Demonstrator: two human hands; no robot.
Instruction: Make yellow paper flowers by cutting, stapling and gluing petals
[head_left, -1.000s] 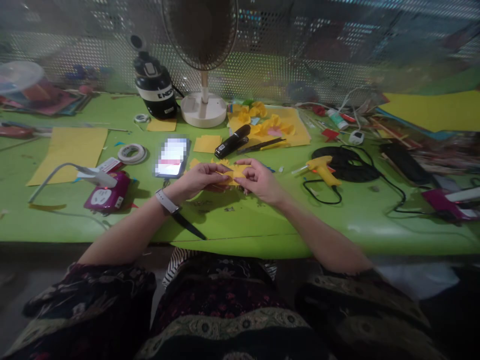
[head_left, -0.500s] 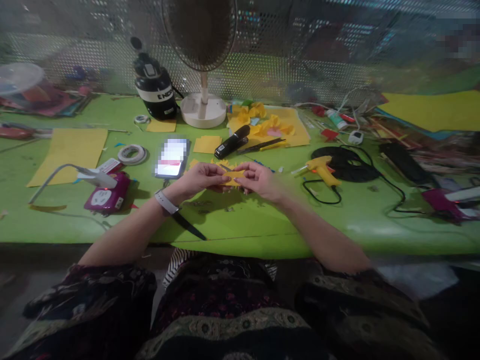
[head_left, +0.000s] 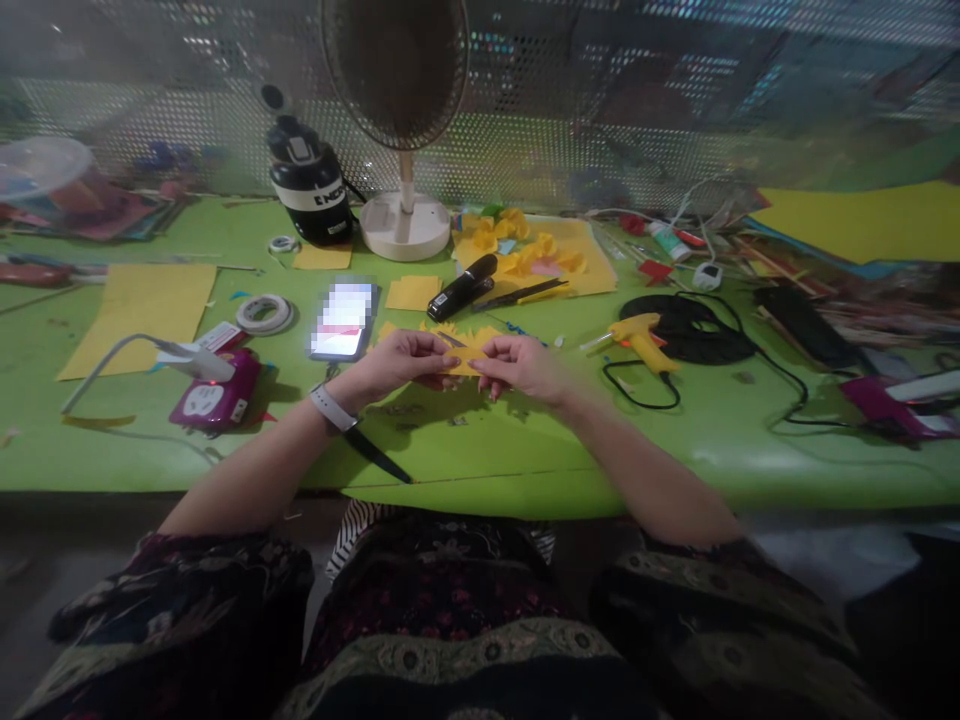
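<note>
Between my two hands is a small piece of yellow paper, pinched at both ends just above the green table. My left hand closes on its left end, thumb on top. On the right end the thumb and fingers of my right hand are pressed together. Cut yellow paper pieces lie right behind my hands, partly covered by them. Farther back rest a black stapler, scissors and a stack of yellow paper squares.
A phone, a tape roll and a purple power socket lie to the left. A yellow glue gun with its cord is at the right. Behind stand a fan, a black bottle and yellow paper flowers.
My right hand's grip on the yellow paper has shifted slightly, and the paper now looks flatter and narrower. My left hand keeps its pinch. The camera view has moved a little.
</note>
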